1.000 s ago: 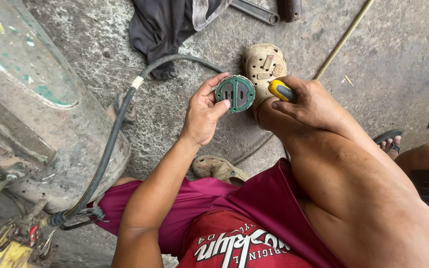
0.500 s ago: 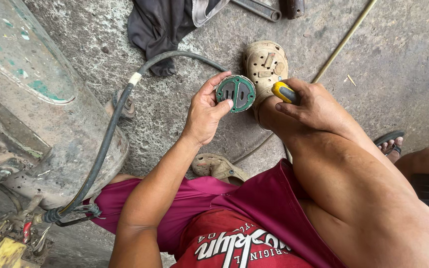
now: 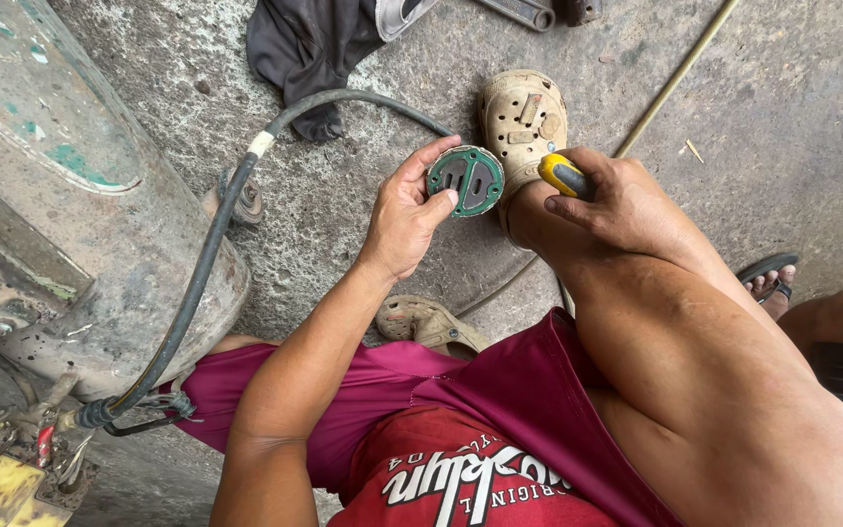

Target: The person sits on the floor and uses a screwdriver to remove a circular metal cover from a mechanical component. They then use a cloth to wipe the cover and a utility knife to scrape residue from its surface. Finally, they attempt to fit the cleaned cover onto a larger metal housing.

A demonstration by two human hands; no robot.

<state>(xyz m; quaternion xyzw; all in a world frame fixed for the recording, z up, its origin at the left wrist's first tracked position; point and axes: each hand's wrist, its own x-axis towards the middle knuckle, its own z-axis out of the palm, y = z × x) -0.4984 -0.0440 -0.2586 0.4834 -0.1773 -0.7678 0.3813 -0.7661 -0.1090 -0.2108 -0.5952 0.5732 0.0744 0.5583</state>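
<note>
Since the earlier frames almost nothing had moved: both hands stayed where they were, and the round green disc kept its spot between them. The left hand (image 3: 404,220) held the round green disc (image 3: 465,181) up in the air, its grip closed on the disc's edge, with the thumb on one side and the fingers curled around the other. The disc's flat face, with dark slots in it, looked up at the camera. The right hand (image 3: 622,200) was just beside it, its grip closed around a tool with a yellow and black handle (image 3: 560,176); the working end of the tool was hidden by the hand. Under the disc sat a dirty tan clog (image 3: 524,122) on the person's foot, on the rough concrete floor (image 3: 792,127). A dark hose (image 3: 217,244) ran from near the clog down along a big worn metal tank (image 3: 60,195) on the left. A dark cloth (image 3: 309,44) lay on the floor above.
</note>
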